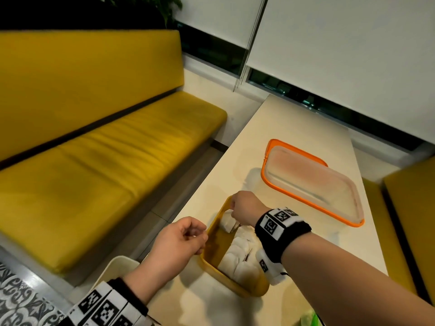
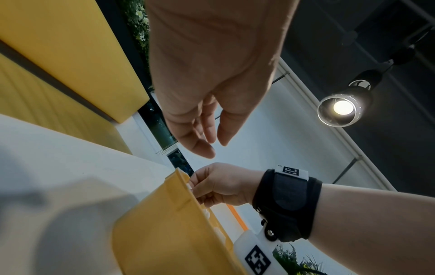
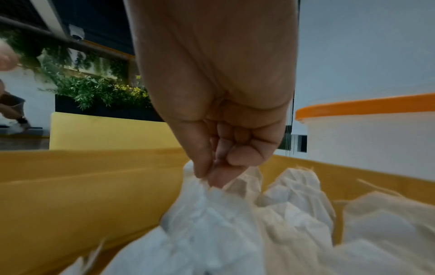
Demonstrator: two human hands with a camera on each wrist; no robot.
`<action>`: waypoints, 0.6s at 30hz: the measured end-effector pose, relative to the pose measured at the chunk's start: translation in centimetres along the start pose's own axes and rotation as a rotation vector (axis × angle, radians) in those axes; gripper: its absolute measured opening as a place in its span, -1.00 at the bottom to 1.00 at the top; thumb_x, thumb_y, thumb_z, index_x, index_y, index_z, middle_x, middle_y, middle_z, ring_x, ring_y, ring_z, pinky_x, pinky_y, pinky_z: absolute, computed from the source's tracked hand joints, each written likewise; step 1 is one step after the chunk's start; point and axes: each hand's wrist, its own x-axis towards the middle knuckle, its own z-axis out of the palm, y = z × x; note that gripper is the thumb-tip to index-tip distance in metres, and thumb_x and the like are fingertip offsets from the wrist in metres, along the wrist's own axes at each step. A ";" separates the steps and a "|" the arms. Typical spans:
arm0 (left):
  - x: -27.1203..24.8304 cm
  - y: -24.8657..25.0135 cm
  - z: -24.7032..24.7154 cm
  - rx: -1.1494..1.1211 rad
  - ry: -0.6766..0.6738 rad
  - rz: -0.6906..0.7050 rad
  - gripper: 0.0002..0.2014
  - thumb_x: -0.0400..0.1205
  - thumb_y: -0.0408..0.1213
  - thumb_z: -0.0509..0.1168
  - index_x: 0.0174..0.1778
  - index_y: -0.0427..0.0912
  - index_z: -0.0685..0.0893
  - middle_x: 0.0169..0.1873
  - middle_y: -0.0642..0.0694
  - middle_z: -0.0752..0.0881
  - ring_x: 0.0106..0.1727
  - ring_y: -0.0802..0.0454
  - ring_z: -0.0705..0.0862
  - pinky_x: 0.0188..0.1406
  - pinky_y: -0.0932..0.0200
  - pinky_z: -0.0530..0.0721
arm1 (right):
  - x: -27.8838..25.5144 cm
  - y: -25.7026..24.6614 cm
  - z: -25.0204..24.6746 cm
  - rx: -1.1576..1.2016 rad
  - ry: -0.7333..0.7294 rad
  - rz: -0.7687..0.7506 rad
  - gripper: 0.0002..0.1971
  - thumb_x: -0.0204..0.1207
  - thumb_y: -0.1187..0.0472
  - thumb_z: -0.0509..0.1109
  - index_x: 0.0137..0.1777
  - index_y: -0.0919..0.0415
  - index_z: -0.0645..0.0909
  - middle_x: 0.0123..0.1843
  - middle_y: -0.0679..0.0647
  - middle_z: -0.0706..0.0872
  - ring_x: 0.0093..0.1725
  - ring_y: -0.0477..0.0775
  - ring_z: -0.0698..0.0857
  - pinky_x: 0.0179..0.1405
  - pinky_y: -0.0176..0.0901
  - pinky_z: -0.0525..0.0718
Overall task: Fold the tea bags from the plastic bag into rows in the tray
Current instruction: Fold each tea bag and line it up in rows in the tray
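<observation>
A yellow tray (image 1: 215, 240) lies near the table's left edge, with several white tea bags (image 1: 240, 252) lined along its right side. My right hand (image 1: 231, 211) reaches into the tray's far end and pinches the top of one white tea bag (image 3: 207, 214) between thumb and fingertips (image 3: 200, 167). That bag touches the others in the tray (image 3: 82, 186). My left hand (image 1: 197, 234) hovers just outside the tray's left rim, fingers loosely curled and holding nothing; the left wrist view shows the left hand (image 2: 215, 147) empty above the tray's outer wall (image 2: 169, 223).
A translucent container with an orange rim (image 1: 264, 175) sits on the cream table (image 1: 282, 128) beyond the tray, to the right. A yellow bench (image 1: 106, 161) runs along the left. Something green (image 1: 308, 318) shows at the bottom edge. A white object (image 1: 115, 267) sits below the left hand.
</observation>
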 end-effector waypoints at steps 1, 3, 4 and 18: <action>0.0 0.0 -0.1 -0.002 0.001 0.002 -0.92 0.54 -0.36 0.41 -0.14 -0.08 0.72 -0.27 -0.14 0.75 -0.30 0.03 0.76 -0.24 0.22 0.78 | 0.2 -0.1 0.0 -0.028 -0.008 0.017 -0.91 0.56 0.39 0.22 -0.13 0.26 0.52 -0.10 0.16 0.56 -0.11 0.13 0.52 -0.17 -0.17 0.43; -0.1 -0.1 -0.2 -0.008 -0.002 0.002 -0.92 0.54 -0.36 0.41 -0.14 -0.07 0.72 -0.27 -0.13 0.76 -0.27 0.00 0.77 -0.24 0.23 0.78 | 0.4 -0.2 0.0 -0.077 -0.017 0.038 -0.83 0.62 0.41 0.14 -0.16 0.30 0.53 -0.14 0.23 0.55 -0.05 0.17 0.52 -0.10 -0.12 0.41; -0.1 -0.1 -0.3 -0.014 -0.005 0.003 -0.92 0.54 -0.36 0.41 -0.14 -0.08 0.72 -0.28 -0.12 0.76 -0.27 -0.01 0.77 -0.23 0.22 0.78 | 0.5 -0.2 0.0 -0.095 -0.015 0.035 -0.78 0.65 0.41 0.10 -0.10 0.34 0.58 -0.08 0.29 0.60 0.04 0.22 0.57 -0.02 -0.05 0.44; -0.1 0.5 2.1 0.046 -0.130 0.084 -0.89 0.54 -0.36 0.41 -0.13 -0.04 0.76 -0.28 -0.07 0.79 -0.22 -0.04 0.78 -0.10 0.00 0.79 | -17.8 9.0 -2.3 0.731 0.340 0.050 -0.94 0.53 0.23 0.39 -0.11 0.10 0.70 -0.25 0.03 0.77 -0.24 -0.05 0.73 -0.28 -0.30 0.60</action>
